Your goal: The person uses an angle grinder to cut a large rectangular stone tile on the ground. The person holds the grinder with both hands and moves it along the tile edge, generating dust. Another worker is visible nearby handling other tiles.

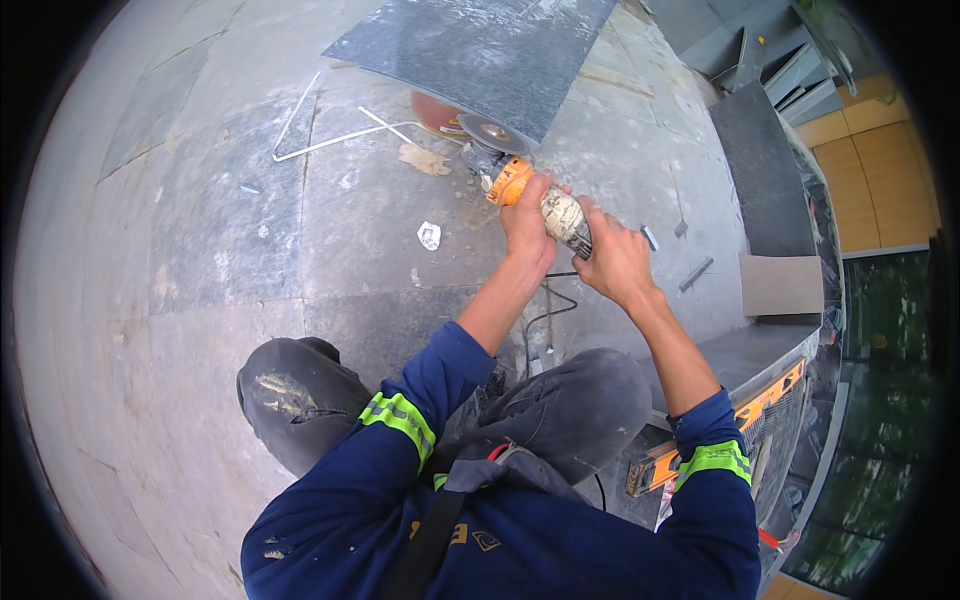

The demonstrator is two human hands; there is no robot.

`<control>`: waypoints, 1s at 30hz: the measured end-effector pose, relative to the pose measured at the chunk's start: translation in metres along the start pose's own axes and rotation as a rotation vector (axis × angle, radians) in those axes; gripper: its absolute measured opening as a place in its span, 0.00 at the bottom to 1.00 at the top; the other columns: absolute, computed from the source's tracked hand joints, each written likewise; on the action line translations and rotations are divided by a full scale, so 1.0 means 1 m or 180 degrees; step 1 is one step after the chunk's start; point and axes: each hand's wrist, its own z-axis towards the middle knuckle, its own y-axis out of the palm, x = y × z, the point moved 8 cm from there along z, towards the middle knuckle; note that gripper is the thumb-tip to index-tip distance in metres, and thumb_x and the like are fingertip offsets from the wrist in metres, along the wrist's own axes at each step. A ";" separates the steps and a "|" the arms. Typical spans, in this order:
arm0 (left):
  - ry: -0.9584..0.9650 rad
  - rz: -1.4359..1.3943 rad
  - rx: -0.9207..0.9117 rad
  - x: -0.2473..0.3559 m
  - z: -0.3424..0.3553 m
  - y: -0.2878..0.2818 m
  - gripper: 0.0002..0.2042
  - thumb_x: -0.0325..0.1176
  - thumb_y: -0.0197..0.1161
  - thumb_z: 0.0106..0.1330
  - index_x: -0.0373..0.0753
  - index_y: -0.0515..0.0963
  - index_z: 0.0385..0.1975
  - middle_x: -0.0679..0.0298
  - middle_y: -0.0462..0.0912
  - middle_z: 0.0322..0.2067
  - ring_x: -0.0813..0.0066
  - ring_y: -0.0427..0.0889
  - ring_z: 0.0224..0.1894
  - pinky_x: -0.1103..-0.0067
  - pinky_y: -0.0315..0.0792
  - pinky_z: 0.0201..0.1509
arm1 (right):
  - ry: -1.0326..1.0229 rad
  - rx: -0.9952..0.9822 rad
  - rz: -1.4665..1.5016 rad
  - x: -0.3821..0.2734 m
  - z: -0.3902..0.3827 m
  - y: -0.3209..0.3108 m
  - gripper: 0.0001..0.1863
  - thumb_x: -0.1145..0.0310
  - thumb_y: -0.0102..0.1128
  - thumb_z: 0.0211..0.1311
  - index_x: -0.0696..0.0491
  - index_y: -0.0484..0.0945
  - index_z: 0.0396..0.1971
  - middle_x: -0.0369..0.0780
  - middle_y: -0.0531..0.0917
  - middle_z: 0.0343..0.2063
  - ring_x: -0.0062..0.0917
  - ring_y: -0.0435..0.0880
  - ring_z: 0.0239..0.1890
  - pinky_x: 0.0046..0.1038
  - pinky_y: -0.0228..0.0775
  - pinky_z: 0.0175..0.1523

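Note:
I hold an orange angle grinder (510, 182) with a worn, pale-smeared body. My left hand (527, 225) is closed round it just behind the orange housing. My right hand (610, 250) grips the rear end of the body. The grinder's round disc (493, 133) is at the near edge of a large dark grey slab (470, 50); whether it touches the slab I cannot tell. The slab lies over a red round object (437, 108), which is mostly hidden. A black cord (550, 310) trails from the grinder toward my bent knees.
Stone floor (200, 220) with white strips (295, 156), a white scrap (428, 235), debris and a short metal bar (695, 273). At the right are dark panels (748, 170), a pale tile (782, 284), an orange level (768, 397) along an edge, and stacked offcuts (795, 75).

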 end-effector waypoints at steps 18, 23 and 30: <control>-0.0141 0.0098 -0.0176 0.038 0.056 -0.008 0.13 0.32 0.72 0.70 0.39 0.76 0.48 0.59 0.85 0.35 0.63 0.90 0.39 0.64 0.89 0.44 | -0.0119 0.0005 -0.0036 -0.031 0.049 0.012 0.46 0.67 0.76 0.53 0.48 0.67 0.75 0.56 0.90 0.46 0.55 0.90 0.48 0.54 0.82 0.52; -0.0182 0.0039 -0.0214 0.025 0.030 -0.004 0.12 0.31 0.73 0.69 0.39 0.77 0.47 0.59 0.85 0.36 0.65 0.90 0.39 0.65 0.88 0.44 | -0.0099 0.0007 0.0040 -0.021 0.031 0.008 0.47 0.67 0.77 0.51 0.48 0.67 0.75 0.55 0.90 0.45 0.55 0.90 0.48 0.52 0.82 0.52; -0.0062 0.0058 0.0012 -0.005 -0.004 0.000 0.11 0.29 0.71 0.70 0.37 0.78 0.46 0.60 0.85 0.35 0.67 0.90 0.39 0.67 0.87 0.44 | 0.0043 -0.0064 0.0030 0.004 -0.002 0.001 0.48 0.67 0.77 0.51 0.46 0.67 0.75 0.53 0.90 0.46 0.55 0.90 0.47 0.52 0.82 0.52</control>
